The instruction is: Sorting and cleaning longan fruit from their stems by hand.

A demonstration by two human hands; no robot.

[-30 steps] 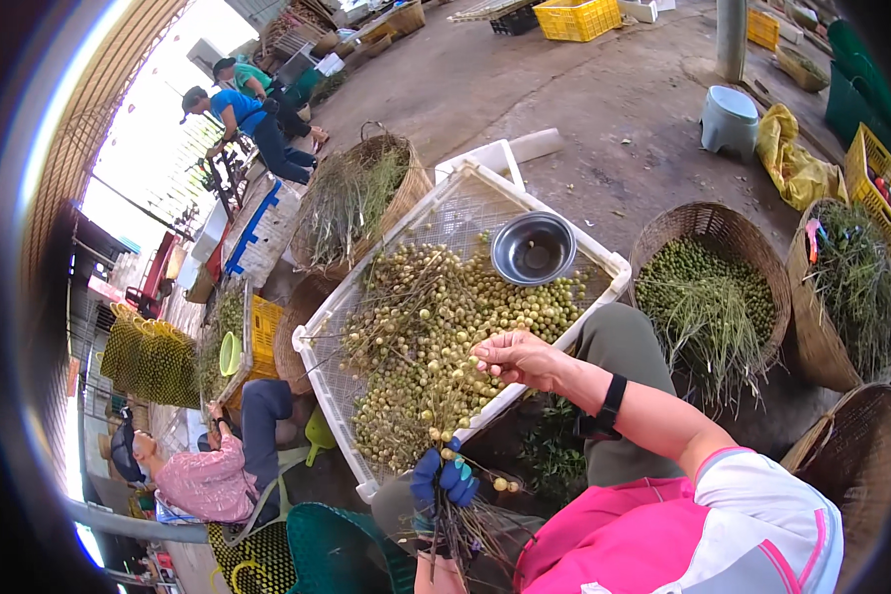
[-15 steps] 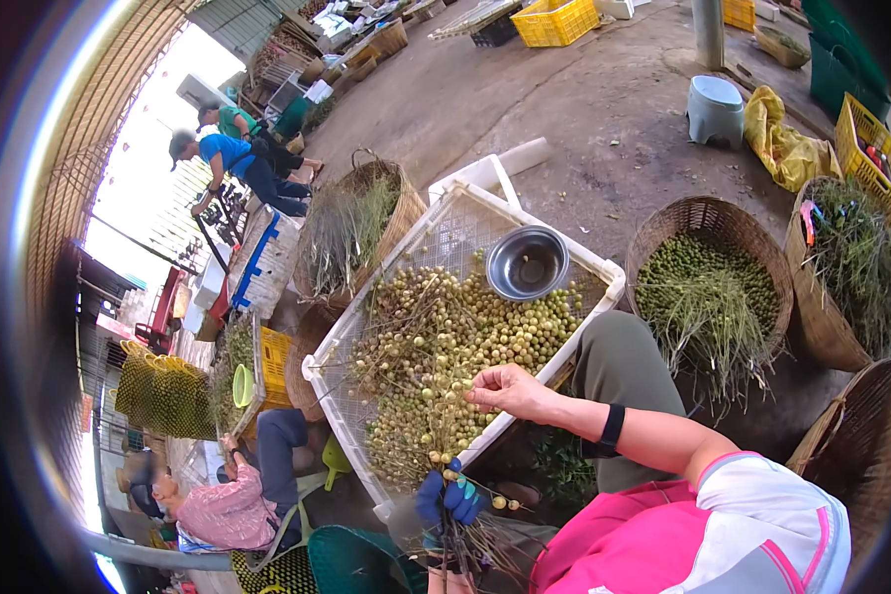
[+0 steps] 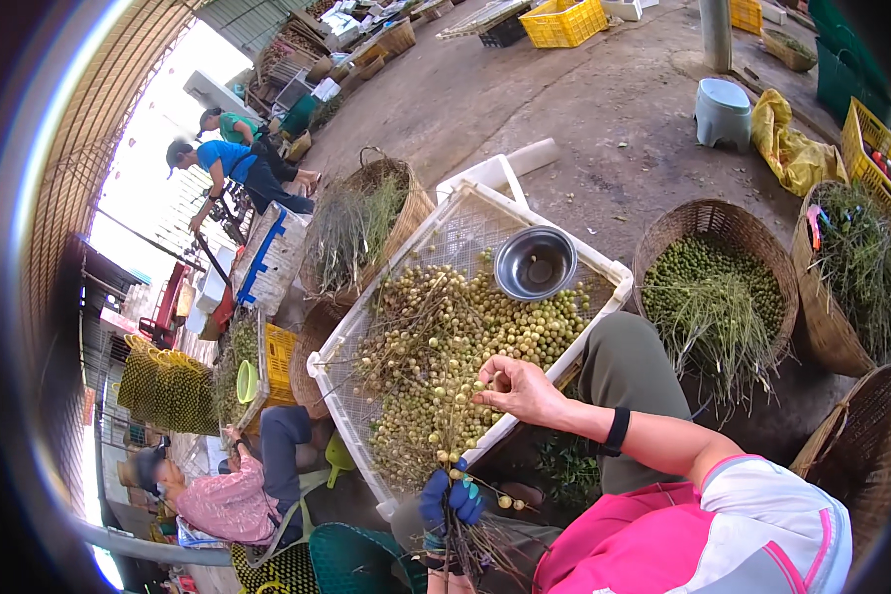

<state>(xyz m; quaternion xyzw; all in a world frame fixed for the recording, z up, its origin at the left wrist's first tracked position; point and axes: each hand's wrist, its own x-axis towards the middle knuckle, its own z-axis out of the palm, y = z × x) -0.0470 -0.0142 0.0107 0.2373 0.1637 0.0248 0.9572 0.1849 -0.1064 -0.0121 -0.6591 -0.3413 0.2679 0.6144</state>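
My left hand, in a dark blue glove, is closed round a bunch of thin brown stems. Round yellow-green fruits hang on the stems just above and beside the glove. Bare and wearing a black wristband, my right hand pinches a small round fruit over the near side of a white mesh tray. Loose fruits and fruiting twigs are heaped on that tray. A steel bowl sits at the tray's far right.
Right of my knee stands a wicker basket with green fruits and stripped stems. Another basket of stems is farther right. A stem-filled basket stands beyond the tray. A seated person works at the left; two people bend farther back.
My right hand has shifted slightly right, its thumb and fingers still together. The gloved left hand keeps its hold on the stems.
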